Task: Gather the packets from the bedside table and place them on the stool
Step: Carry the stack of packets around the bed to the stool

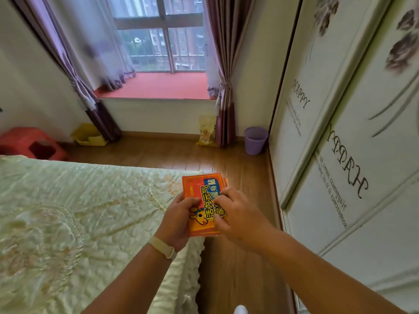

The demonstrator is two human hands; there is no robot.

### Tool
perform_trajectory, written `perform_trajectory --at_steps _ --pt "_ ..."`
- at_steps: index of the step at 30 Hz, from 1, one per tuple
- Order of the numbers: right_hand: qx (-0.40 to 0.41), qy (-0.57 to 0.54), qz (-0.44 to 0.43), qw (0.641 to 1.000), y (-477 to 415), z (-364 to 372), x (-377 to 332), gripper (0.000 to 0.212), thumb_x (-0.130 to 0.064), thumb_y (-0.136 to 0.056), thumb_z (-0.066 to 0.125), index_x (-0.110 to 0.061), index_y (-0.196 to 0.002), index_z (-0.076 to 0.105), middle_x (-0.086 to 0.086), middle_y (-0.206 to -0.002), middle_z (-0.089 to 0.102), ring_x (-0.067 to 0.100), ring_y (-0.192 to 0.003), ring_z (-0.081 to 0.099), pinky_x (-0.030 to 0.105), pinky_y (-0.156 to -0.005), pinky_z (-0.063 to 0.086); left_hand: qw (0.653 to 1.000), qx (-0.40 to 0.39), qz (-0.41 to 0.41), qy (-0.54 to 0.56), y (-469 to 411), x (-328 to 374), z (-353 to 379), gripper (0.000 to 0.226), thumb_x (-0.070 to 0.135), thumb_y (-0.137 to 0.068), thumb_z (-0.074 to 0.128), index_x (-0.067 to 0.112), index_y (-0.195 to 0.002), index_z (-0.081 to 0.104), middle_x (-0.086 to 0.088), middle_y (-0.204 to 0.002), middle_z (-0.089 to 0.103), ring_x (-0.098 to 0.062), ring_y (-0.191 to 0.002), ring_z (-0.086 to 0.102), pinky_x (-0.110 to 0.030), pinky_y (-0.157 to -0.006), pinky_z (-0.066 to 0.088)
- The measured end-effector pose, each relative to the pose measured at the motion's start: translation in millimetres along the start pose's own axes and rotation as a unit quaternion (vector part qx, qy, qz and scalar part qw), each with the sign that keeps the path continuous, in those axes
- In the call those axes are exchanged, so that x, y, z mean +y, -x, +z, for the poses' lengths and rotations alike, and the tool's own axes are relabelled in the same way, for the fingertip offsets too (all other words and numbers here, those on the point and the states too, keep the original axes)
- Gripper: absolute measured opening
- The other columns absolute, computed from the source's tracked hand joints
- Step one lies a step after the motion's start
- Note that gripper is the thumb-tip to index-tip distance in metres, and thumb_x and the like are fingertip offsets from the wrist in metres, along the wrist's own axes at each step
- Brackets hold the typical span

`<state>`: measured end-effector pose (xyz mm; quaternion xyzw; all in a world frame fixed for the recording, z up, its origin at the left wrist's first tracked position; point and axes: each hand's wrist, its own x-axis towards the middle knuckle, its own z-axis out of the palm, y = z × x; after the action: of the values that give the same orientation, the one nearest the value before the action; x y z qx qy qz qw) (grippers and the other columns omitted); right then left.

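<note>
Your left hand and right hand both clasp the packets above the bed's corner, squaring them for carrying toward the stool.

You held the packets, whose top face read "活力元气" in yellow, with "暖身贴" on a blue patch. To their right, the wardrobe doors carried "HAPPY" twice in script; the smaller lines beneath were illegible.
</note>
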<state>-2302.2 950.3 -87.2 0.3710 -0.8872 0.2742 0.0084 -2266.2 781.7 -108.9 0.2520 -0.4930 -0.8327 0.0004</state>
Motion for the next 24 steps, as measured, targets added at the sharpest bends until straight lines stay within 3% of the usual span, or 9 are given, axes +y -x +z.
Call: perform_trajectory --at_steps 4,10,17,21,24 --pt "0.011 0.000 -0.016 1.000 -46 -13 33 0.033 -0.027 -0.089 0.057 -0.011 -0.117 0.056 0.005 -0.121 0.050 0.021 -0.110 0.047 0.027 -0.091 0.043 1.000 0.018 0.020 0.006 -41 19 23 0.029 0.001 -0.088 0.055 0.006 -0.116 0.064 -0.024 -0.103 0.074 -0.040 -0.089 0.070 -0.062 -0.087 0.053" --pt "-0.010 -0.003 -0.003 1.000 -89 -21 76 0.037 -0.032 -0.091 0.054 -0.016 -0.124 0.052 0.000 -0.125 0.046 0.016 -0.114 0.044 0.024 -0.091 0.040 1.000 0.005 0.011 0.004 -99 32 44 0.030 0.001 -0.088 0.056 0.006 -0.117 0.065 -0.027 -0.107 0.072 -0.042 -0.091 0.071 -0.055 -0.082 0.057" --pt "-0.029 0.012 0.037 0.999 -158 -15 134 0.039 -0.034 -0.090 0.054 -0.017 -0.125 0.051 0.000 -0.125 0.046 0.016 -0.113 0.045 0.034 -0.089 0.049 1.000 -0.003 -0.020 -0.004 -196 44 63 0.028 0.002 -0.089 0.056 0.005 -0.116 0.065 -0.026 -0.103 0.074 -0.040 -0.088 0.072 -0.050 -0.075 0.060" --pt "-0.036 0.035 0.057 0.997 -220 -9 170 0.041 -0.041 -0.087 0.047 -0.017 -0.120 0.053 0.002 -0.121 0.049 0.019 -0.111 0.048 0.040 -0.087 0.051 0.999 -0.026 -0.038 0.002 -266 64 70 0.033 0.004 -0.090 0.056 0.007 -0.123 0.060 -0.027 -0.111 0.071 -0.047 -0.102 0.067 -0.060 -0.088 0.054" --pt "-0.047 0.049 0.068 0.995 -280 -9 191 0.041 -0.039 -0.086 0.049 -0.015 -0.119 0.054 0.004 -0.121 0.050 0.021 -0.111 0.049 0.042 -0.086 0.052 0.998 -0.040 -0.048 0.012 -327 92 73 0.034 0.004 -0.091 0.056 0.008 -0.124 0.059 -0.026 -0.112 0.071 -0.045 -0.102 0.068 -0.058 -0.088 0.055"
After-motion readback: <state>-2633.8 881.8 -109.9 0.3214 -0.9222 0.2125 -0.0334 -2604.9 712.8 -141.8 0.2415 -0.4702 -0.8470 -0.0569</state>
